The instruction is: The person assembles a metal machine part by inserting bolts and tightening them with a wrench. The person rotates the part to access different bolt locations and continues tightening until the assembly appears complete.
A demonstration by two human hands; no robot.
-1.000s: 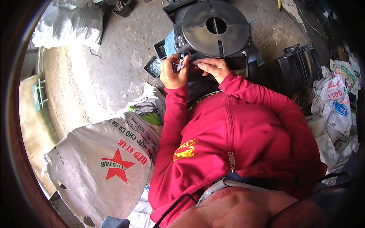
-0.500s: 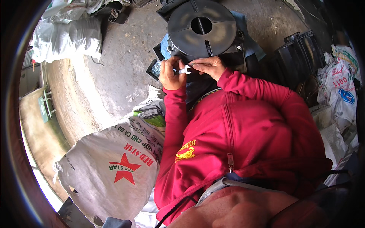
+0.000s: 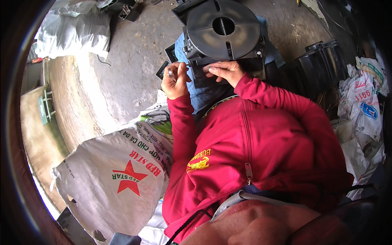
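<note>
A black disc unit [image 3: 222,30] lies flat on the person's lap, its round face and centre hole turned up. The right hand [image 3: 224,71] rests on its near edge, fingers curled against the casing. The left hand [image 3: 175,79], just beside it, is clenched round a small pale rod [image 3: 169,73]. A white sack [image 3: 118,175] lies on the floor [image 3: 122,69] to the left.

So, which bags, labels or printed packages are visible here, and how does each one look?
White woven sack: lower left on the floor, red star, red and black print.
White printed bags: right edge, red and blue marks.
Plain grey-white sack: upper left, no print visible.
Yellow emblem: on the red jacket.
</note>
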